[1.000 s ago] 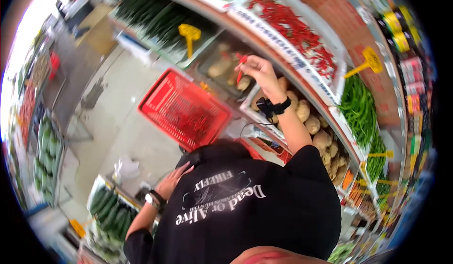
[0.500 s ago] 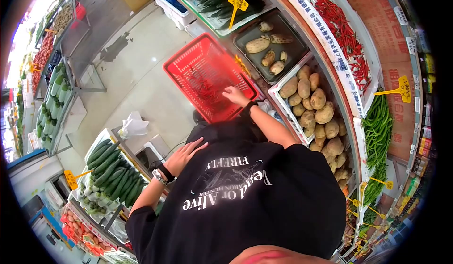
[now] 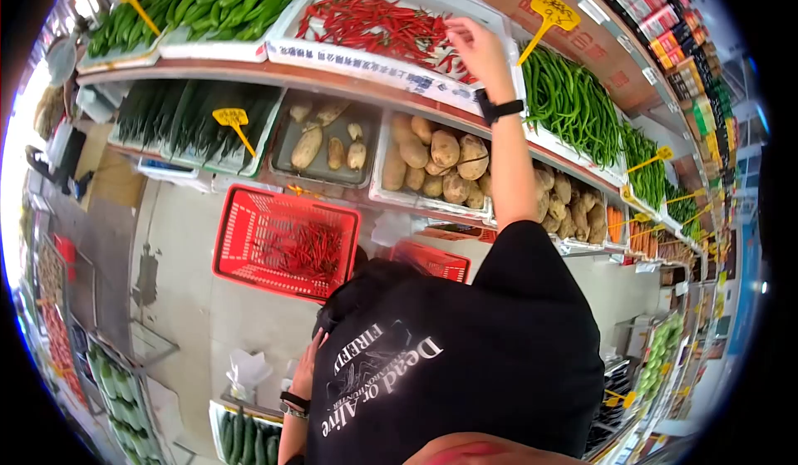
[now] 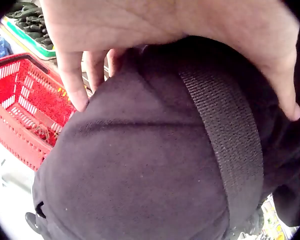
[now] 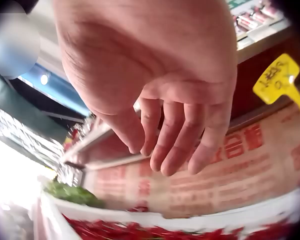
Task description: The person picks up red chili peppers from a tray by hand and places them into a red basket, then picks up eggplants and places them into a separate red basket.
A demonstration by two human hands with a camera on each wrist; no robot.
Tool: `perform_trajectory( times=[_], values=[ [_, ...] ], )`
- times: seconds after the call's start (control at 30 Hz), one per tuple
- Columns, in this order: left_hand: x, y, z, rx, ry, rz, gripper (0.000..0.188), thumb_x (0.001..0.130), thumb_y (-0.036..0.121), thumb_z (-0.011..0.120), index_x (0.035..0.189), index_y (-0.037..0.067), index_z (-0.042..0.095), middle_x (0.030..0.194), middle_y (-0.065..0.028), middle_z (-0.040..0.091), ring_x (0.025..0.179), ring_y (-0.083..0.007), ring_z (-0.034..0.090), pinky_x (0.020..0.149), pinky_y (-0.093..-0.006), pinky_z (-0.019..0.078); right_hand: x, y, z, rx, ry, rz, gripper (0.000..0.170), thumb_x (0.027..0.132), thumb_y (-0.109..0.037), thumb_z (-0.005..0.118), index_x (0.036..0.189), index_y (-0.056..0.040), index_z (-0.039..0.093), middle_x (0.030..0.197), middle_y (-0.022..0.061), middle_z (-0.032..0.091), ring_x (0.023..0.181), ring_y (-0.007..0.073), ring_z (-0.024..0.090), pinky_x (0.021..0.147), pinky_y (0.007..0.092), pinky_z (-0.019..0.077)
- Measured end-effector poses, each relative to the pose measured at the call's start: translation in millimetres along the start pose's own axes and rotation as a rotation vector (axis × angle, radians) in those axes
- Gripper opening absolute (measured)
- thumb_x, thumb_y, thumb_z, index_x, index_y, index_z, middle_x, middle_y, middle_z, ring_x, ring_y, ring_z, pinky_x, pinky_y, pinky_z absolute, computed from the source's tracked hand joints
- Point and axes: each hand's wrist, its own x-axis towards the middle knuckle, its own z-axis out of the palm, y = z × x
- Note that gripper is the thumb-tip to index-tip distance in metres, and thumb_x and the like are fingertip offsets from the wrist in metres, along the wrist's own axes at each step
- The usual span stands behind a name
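Head view: right hand (image 3: 486, 56) is over the near-right part of a white box (image 3: 357, 59) of loose red chilies (image 3: 374, 24), on the upper shelf (image 3: 204, 70); finger contact with the chilies can't be told from here. Green peppers (image 3: 237, 4) lie to one side of the box, long green chilies (image 3: 573, 103) to the other, a yellow price tag (image 3: 555, 12) upright between box and long chilies. Lower down, potatoes (image 3: 449, 166) in a white crate, next to a dark tray (image 3: 284, 164) of pale roots. Red basket (image 3: 235, 245) below, more red chilies (image 3: 307, 250) heaped inside. Left hand (image 3: 306, 369) lies at the person's side, partly cut off by the black shirt (image 3: 465, 340). Left wrist view: left grip wide, fingers and thumb spread across dark fabric (image 4: 140, 155), a woven strap (image 4: 227, 135) crossing it; basket beyond the fingertips. Right wrist view: right grip narrow, fingers loosely bent, thumb tip close beside the nearest fingertip, nothing visible in it; red chilies along the lower edge, printed cardboard (image 5: 205, 185) behind the fingers.
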Motion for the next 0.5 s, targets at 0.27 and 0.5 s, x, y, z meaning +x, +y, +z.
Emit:
perform_trajectory(
  times=[0.27,0.5],
  values=[
    [13,5,-10,0.066,-0.063,0.019,0.064,0.089,0.01,0.053,0.15,0.004,0.036,0.156,-0.0162,0.034,0.134,-0.0384,0.043,0.108,-0.0444,0.0405,20,131,-31,-0.385,-0.478,0.051,0.028,0.077,-0.008,0.07,0.105,-0.007,0.071,0.098,0.0158,0.072,0.093,0.0321,0.069,0.081,0.0411,0.0534],
    [13,11,-12,0.062,-0.073,-0.041,0.065,0.089,0.01,0.054,0.151,0.004,0.035,0.155,-0.0168,0.034,0.134,-0.0389,0.042,0.108,-0.0446,0.04,30,163,2,-0.355,-0.534,0.19,0.02,0.074,-0.01,0.073,0.093,-0.0062,0.073,0.089,0.0154,0.072,0.089,0.0317,0.069,0.078,0.0415,0.0524]
  ],
)
